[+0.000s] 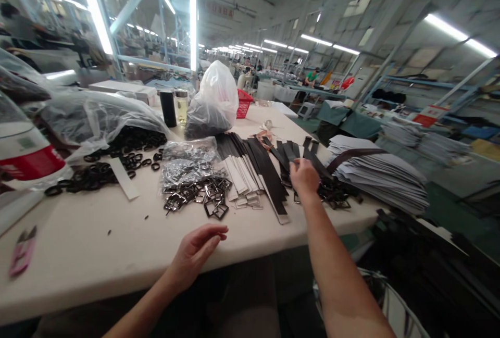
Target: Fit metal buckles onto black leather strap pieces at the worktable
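Observation:
My left hand (197,251) hovers at the table's front edge, thumb and fingers apart, holding nothing. My right hand (304,177) reaches forward with its fingers bent together on a dark strap (300,151) whose pale end shows at the fingertips; the hand hides most of it. Around that hand lie black straps (284,157), some with metal buckles (339,202) beneath. Left of it are a row of black strips (269,176) and pale-backed strips (239,175). Loose dark square buckles (207,195) spill beside a clear plastic bag (189,155).
Black loops (101,171) lie at left near a white strip (124,178). Pink thread snips (23,251) rest at the far left. A white plastic bag (217,96), a black bottle (167,109) and a red basket (244,103) stand behind. A bundled grey stack (377,171) sits right.

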Available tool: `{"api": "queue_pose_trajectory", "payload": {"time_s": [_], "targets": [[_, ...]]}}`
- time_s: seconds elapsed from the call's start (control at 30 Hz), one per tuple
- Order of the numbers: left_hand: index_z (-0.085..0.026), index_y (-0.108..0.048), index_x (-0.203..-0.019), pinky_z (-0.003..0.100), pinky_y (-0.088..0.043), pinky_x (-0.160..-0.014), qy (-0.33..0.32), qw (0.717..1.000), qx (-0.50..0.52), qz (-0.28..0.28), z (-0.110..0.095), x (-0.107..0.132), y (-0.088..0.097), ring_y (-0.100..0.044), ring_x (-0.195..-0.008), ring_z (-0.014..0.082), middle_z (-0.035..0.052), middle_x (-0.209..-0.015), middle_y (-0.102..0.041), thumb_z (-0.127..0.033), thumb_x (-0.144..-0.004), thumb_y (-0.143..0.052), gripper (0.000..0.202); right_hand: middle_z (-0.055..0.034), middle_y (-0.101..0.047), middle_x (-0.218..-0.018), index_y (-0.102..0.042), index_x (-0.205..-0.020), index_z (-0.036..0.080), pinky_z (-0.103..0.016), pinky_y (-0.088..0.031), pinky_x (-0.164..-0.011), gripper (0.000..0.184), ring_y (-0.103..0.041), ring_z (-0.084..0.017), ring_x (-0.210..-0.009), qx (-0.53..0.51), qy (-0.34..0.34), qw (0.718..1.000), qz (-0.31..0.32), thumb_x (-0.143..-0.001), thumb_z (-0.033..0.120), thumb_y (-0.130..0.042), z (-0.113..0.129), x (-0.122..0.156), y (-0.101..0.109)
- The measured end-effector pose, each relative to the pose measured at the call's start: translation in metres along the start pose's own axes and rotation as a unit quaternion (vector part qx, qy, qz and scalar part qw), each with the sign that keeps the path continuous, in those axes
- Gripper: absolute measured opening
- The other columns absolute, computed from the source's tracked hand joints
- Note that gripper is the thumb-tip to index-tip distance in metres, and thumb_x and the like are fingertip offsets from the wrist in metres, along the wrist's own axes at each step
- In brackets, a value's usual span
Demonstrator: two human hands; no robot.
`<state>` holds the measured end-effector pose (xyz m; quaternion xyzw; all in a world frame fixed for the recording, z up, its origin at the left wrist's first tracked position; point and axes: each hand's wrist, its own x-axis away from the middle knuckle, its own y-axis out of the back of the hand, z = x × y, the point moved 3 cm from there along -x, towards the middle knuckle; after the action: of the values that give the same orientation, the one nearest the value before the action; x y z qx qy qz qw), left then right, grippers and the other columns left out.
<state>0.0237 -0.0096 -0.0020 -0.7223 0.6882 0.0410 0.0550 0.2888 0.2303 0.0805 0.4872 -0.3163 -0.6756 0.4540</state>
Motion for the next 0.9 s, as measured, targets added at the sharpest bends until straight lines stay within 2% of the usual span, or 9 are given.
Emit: {"api": "queue_pose_trajectory", "payload": {"time_s": [0.1,0.17,0.27,0.4,0.57,0.7,0.83,0.9], "targets": [[-0.02,-0.074,-0.103,0.033,-0.057,-0.083,-0.007,1.0,-0.023,-0.003,-0.002,0.0,0.0,-0.072,-0.091,0.0236,0.0105,-0.104,-0.074,-0.041,-0.089,-0.061,0.028,-0.0116,-0.069,-0.108,-0.068,-0.108,0.018,-0.029,-0.046,-0.083,0.033,-0.065,-0.023,-0.1,0.018,0.059,0.996,0.067,-0.093,0.045,-0.054,0.032,0.016,-0.034],[-0.021,-0.074,-0.102,0.031,-0.057,-0.082,-0.015,0.999,-0.036,-0.005,-0.003,0.001,0.001,-0.072,-0.09,0.023,0.0098,-0.103,-0.075,-0.039,-0.089,-0.061,0.027,-0.0128,-0.069,-0.107,-0.07,-0.103,0.017,-0.03,-0.046,-0.083,0.036,-0.064,-0.024,-0.101,0.036,0.071,0.992,0.093,-0.088,0.048,-0.062,0.046,0.025,-0.053],[-0.022,-0.075,-0.102,0.029,-0.058,-0.08,-0.03,0.998,-0.048,-0.001,-0.005,0.002,0.001,-0.072,-0.088,0.0219,0.0084,-0.098,-0.075,-0.038,-0.089,-0.061,0.025,-0.0155,-0.067,-0.112,-0.07,-0.106,0.014,-0.031,-0.045,-0.088,0.036,-0.061,-0.025,-0.108,0.057,0.066,0.991,0.104,-0.09,0.045,-0.061,0.054,0.03,-0.066],[-0.023,-0.075,-0.102,0.028,-0.057,-0.08,-0.036,0.998,-0.051,0.001,-0.005,0.003,0.001,-0.072,-0.087,0.0209,0.0072,-0.095,-0.076,-0.036,-0.089,-0.061,0.023,-0.0157,-0.067,-0.113,-0.068,-0.11,0.012,-0.034,-0.047,-0.09,0.035,-0.062,-0.023,-0.107,0.073,0.058,0.988,0.125,-0.093,0.041,-0.058,0.056,0.029,-0.066],[-0.023,-0.075,-0.101,0.027,-0.057,-0.08,-0.038,0.998,-0.05,-0.003,-0.006,0.003,0.0,-0.072,-0.087,0.0205,0.007,-0.095,-0.076,-0.035,-0.089,-0.061,0.022,-0.0096,-0.068,-0.112,-0.066,-0.111,0.014,-0.042,-0.05,-0.093,0.034,-0.065,-0.021,-0.103,0.067,0.043,0.985,0.155,-0.096,0.043,-0.056,0.055,0.024,-0.066],[-0.023,-0.075,-0.101,0.027,-0.056,-0.08,-0.04,0.998,-0.048,0.0,-0.006,0.002,0.001,-0.071,-0.087,0.0201,0.0071,-0.094,-0.075,-0.035,-0.09,-0.06,0.022,-0.0082,-0.07,-0.109,-0.066,-0.109,0.015,-0.042,-0.051,-0.092,0.032,-0.066,-0.02,-0.101,0.045,0.02,0.987,0.153,-0.097,0.041,-0.055,0.052,0.02,-0.059],[-0.022,-0.075,-0.101,0.029,-0.056,-0.08,-0.04,0.998,-0.047,0.006,-0.003,0.001,0.001,-0.071,-0.087,0.0207,0.008,-0.096,-0.074,-0.037,-0.09,-0.06,0.024,-0.013,-0.073,-0.103,-0.069,-0.106,0.013,-0.036,-0.052,-0.085,0.023,-0.069,-0.022,-0.097,0.015,0.005,0.992,0.128,-0.097,0.023,-0.05,0.051,0.021,-0.04],[-0.021,-0.075,-0.101,0.03,-0.055,-0.081,-0.034,0.999,-0.037,0.006,-0.001,0.001,0.001,-0.071,-0.087,0.0212,0.0087,-0.099,-0.074,-0.039,-0.09,-0.061,0.025,-0.015,-0.074,-0.1,-0.071,-0.104,0.014,-0.032,-0.05,-0.081,0.026,-0.07,-0.024,-0.096,-0.009,0.013,0.994,0.111,-0.092,0.014,-0.047,0.056,0.028,-0.026]]}}
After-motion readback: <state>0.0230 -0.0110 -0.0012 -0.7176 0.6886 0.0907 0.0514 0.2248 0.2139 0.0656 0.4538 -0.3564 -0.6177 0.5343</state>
